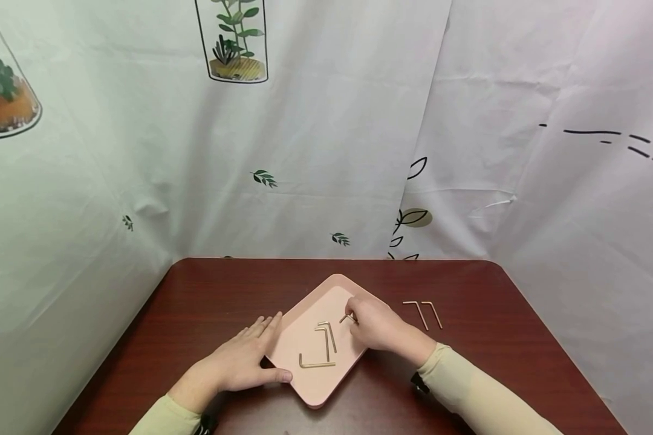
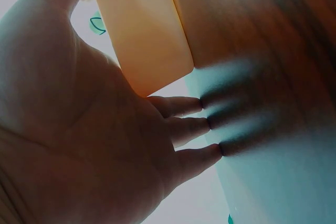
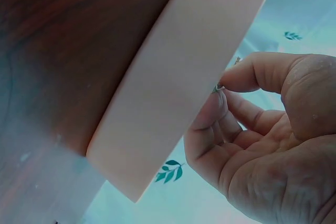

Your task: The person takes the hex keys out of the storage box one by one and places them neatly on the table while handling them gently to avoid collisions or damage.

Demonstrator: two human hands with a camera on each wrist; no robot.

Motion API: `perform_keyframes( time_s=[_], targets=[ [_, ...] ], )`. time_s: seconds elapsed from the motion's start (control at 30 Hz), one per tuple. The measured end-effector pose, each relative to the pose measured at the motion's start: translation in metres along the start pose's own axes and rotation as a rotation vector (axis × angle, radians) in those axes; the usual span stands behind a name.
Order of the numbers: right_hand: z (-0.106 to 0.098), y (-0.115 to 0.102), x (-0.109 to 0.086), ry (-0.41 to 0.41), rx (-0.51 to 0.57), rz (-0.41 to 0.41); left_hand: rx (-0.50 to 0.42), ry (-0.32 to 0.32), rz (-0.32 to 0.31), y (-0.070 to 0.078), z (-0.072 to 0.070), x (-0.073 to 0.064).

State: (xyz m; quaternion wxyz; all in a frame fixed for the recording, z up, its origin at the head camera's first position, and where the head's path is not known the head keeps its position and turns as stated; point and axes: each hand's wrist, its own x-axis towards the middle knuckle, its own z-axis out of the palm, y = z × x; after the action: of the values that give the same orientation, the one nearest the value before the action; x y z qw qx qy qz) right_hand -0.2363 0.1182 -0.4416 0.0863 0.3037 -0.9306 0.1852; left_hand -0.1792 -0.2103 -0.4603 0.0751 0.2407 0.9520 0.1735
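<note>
A pink rectangular tray (image 1: 317,389) sits turned cornerwise on the table. Inside it lie three brass-coloured hex keys, two side by side (image 1: 327,345) and one (image 1: 318,365) nearer the front corner. My left hand (image 1: 242,360) lies along the tray's left edge, fingers spread and straight, thumb at the near side; the left wrist view shows its palm (image 2: 100,124) against the tray wall (image 2: 149,30). Over the tray's right part, my right hand (image 1: 380,326) pinches another hex key (image 1: 344,318) between thumb and fingertips. Most of that key is hidden by the fingers.
Two more hex keys (image 1: 422,317) (image 1: 436,315) lie side by side on the dark red wooden table (image 1: 217,290), right of the tray. White printed cloth (image 1: 315,151) hangs behind the table and at both sides.
</note>
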Motion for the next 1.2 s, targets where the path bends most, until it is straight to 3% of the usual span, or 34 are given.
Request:
perform_keyframes(
  time_s=[0.7, 1.2],
  targets=[
    [-0.022, 0.009, -0.009, 0.000, 0.039, 0.101, -0.003, 0.003, 0.000, -0.001, 0.002, 0.001],
    [-0.032, 0.019, -0.018, 0.029, 0.049, 0.130, -0.002, 0.006, -0.001, 0.000, 0.001, 0.000]
  ],
)
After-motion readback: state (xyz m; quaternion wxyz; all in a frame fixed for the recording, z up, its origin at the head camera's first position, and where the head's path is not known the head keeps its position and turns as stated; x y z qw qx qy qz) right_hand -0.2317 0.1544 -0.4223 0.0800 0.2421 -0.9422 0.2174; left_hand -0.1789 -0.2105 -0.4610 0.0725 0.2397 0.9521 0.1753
